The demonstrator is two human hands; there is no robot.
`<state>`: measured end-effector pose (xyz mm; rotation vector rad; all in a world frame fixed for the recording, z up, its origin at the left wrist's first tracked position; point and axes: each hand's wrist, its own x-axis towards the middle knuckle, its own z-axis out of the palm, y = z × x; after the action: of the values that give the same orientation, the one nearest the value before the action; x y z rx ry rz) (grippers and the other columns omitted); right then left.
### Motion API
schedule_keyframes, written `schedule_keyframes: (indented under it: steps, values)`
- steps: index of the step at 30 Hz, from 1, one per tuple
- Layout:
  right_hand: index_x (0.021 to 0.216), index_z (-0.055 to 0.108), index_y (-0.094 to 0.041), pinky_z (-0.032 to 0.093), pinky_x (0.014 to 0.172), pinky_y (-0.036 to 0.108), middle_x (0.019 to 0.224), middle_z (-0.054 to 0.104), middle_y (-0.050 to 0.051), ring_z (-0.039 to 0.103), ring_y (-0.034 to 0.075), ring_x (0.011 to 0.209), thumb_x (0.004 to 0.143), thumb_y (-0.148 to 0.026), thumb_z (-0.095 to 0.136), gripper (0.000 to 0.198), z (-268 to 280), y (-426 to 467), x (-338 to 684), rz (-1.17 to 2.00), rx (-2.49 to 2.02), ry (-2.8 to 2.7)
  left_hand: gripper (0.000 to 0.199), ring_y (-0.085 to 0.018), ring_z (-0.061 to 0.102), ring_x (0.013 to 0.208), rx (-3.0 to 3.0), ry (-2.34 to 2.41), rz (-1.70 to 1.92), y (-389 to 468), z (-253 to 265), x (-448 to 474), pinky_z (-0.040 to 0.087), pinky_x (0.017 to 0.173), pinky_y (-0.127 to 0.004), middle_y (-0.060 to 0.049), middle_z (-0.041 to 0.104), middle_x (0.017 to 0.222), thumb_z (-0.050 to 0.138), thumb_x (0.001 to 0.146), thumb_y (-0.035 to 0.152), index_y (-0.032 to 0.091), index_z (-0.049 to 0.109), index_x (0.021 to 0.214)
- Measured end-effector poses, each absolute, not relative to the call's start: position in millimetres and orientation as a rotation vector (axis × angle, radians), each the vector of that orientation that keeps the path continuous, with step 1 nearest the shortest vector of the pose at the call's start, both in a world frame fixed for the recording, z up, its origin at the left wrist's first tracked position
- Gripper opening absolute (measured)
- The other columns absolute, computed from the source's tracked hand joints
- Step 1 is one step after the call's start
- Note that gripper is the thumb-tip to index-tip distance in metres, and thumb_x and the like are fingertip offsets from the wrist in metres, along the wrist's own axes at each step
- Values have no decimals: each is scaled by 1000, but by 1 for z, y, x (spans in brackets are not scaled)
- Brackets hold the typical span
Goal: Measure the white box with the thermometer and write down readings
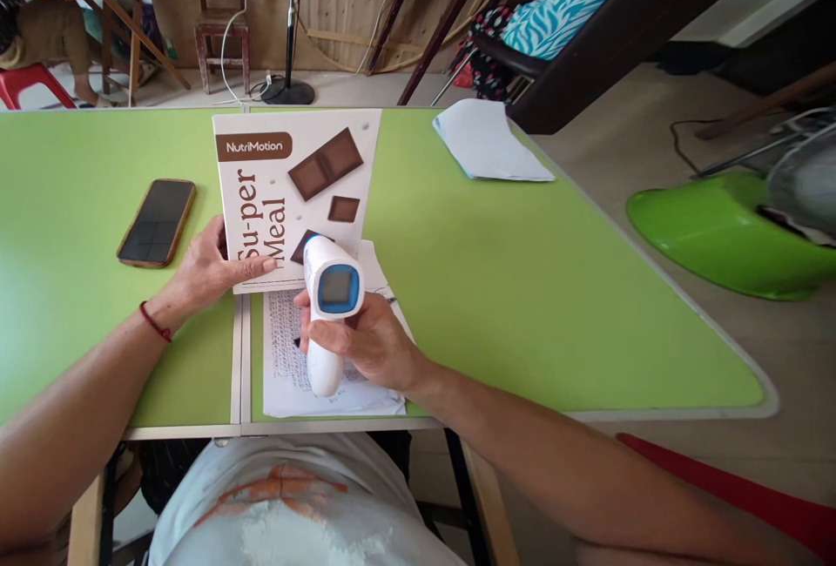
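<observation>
My left hand (212, 268) grips the lower left corner of a white box (261, 126) printed "NutriMotion Su-per Meal" with chocolate pieces, its thumb across the front. The box is held up over the green table. In my right hand (369, 340) is a white infrared thermometer (325, 370) with a blue-rimmed grey screen facing me. Its front end is close to the box's lower right part; whether the two touch I cannot tell. Handwritten sheets of paper (287, 392) lie beneath the thermometer, partly hidden by the box and my right hand.
A smartphone (157, 222) lies on the green table (522, 305) at the left. Folded white paper (487, 139) rests near the back right edge. Beyond stand a black stand (291, 91), a wooden chair (222, 22) and a seated person (39, 17). A green plastic seat (724, 235) is at right.
</observation>
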<state>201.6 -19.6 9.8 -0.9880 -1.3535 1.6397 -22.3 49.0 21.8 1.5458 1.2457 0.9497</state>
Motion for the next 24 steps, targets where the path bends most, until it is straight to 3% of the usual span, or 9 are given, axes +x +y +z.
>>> schedule_keyframes:
  steps: [24]
  values:
    - [70,54,-23,49,60,36,64,56,-4,56,15,59,69,-45,79,33,14,-20,201,1632,-1068,-1328,76,-37,70,111,1530,1216,949,48,24,-22,57,95,-56,-14,75,116,94,60,56,17,62,117]
